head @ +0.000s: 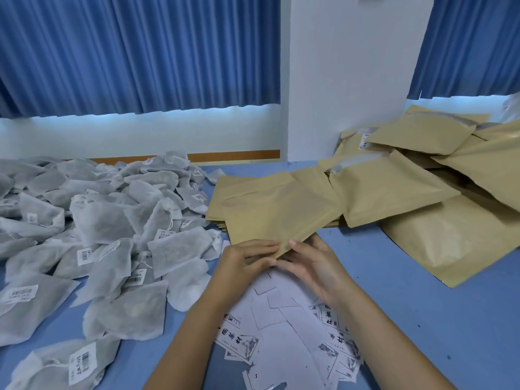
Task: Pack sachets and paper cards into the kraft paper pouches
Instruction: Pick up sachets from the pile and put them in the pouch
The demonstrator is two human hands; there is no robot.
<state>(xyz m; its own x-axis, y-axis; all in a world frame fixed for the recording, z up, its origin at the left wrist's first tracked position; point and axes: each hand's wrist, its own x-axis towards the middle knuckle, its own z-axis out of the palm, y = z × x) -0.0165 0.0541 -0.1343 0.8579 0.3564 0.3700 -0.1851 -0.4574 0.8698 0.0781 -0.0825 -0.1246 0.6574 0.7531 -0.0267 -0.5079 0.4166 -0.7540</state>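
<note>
Blue table [422,319]: I see left hand [244,260] and right hand [312,266] pinching the near edge of the top kraft pouch [275,215], sachets [98,226] left of them, paper cards [281,327] under the wrists; I'd rub the lips fully apart before reaching for a sachet.

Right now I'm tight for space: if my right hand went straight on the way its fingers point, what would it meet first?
The right hand points left, at the pouch corner it holds; just beyond, it would probably meet the left hand first, then the sachets.
</note>
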